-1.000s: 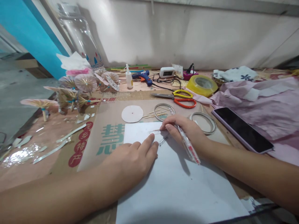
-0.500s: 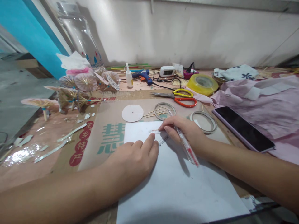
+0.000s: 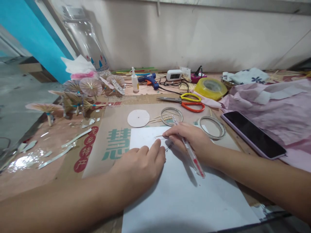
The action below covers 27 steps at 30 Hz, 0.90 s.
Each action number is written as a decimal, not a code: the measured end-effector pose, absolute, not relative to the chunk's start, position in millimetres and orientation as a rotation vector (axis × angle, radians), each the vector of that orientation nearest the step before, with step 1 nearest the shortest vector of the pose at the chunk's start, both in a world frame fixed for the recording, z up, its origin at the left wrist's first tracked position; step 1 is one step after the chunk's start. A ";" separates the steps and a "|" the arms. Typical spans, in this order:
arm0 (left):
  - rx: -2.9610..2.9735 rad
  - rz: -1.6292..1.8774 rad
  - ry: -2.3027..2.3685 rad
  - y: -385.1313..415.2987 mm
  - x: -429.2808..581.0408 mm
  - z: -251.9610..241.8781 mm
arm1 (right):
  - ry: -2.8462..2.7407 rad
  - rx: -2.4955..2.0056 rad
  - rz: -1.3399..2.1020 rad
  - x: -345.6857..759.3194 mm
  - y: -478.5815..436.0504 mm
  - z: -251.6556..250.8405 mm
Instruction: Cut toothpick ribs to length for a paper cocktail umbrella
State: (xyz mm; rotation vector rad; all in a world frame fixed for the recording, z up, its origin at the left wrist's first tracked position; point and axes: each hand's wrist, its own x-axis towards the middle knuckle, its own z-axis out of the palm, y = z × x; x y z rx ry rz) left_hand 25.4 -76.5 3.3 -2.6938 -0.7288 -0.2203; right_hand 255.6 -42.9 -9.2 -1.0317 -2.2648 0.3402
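A white sheet of paper lies on flattened cardboard in front of me. My left hand rests flat on the sheet's left part, fingers together, fingertips pressing a small strip near the top edge. My right hand is closed around a clear pen with a red end, which lies slanted across the hand, and its fingertips touch the same strip. A tiny dark printed scrap sits between the two hands.
Beyond the sheet lie a white paper disc, two tape rings, toothpicks, orange-and-yellow scissors, a yellow tape roll, a blue glue gun and a glue bottle. Small paper umbrellas stand left. A phone and pink cloth are right.
My right hand has shifted slightly left and its pen has tilted a little steeper. The left hand has stayed put on the paper.
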 end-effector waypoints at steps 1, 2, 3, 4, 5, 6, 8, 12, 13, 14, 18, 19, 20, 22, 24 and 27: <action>-2.700 -0.200 -0.734 -76.4 25.7 4.0 | -2.264 -1.035 0.339 255.4 -42.9 -8.9; -2.702 -0.184 -0.742 -76.4 26.1 4.3 | -2.265 -1.038 0.341 255.1 -43.0 -8.7; -2.701 -0.163 -0.757 -76.5 26.6 4.1 | -2.269 -1.039 0.346 254.8 -43.1 -8.5; -2.701 -0.143 -0.771 -76.7 27.1 3.6 | -2.273 -1.038 0.351 254.5 -43.2 -8.5; -2.702 -0.122 -0.783 -77.0 27.7 2.9 | -2.275 -1.032 0.354 254.4 -43.2 -8.6; -2.706 -0.107 -0.791 -77.3 28.2 2.1 | -2.277 -1.025 0.356 254.3 -43.2 -9.0; -2.718 -0.096 -0.794 -78.0 29.0 0.9 | -2.277 -1.014 0.355 254.6 -43.1 -9.7; -2.711 -0.104 -0.811 -77.9 30.1 0.6 | -2.287 -1.004 0.362 255.9 -42.8 -10.0; -2.711 -0.098 -0.816 -77.5 30.2 0.7 | -2.287 -0.999 0.372 256.1 -42.6 -9.8; -2.710 -0.097 -0.817 -77.1 30.2 0.6 | -2.286 -0.993 0.384 256.2 -42.5 -9.5; -2.709 -0.109 -0.798 -76.1 29.9 -0.4 | -2.294 -0.991 0.400 256.5 -41.5 -9.1; -2.711 -0.109 -0.800 -76.3 30.0 -0.7 | -2.302 -0.985 0.394 256.7 -41.3 -9.3; -2.710 -0.113 -0.812 -76.6 30.1 -0.8 | -2.311 -0.974 0.388 256.9 -41.1 -9.6; -2.707 -0.125 -0.846 -77.3 30.5 -0.8 | -2.324 -0.945 0.376 257.1 -41.0 -10.0; -2.708 -0.136 -0.872 -77.9 30.9 -0.6 | -2.331 -0.930 0.361 256.8 -41.1 -10.0; -2.708 -0.147 -0.900 -77.6 31.6 -0.2 | -2.337 -0.908 0.340 255.4 -41.3 -9.0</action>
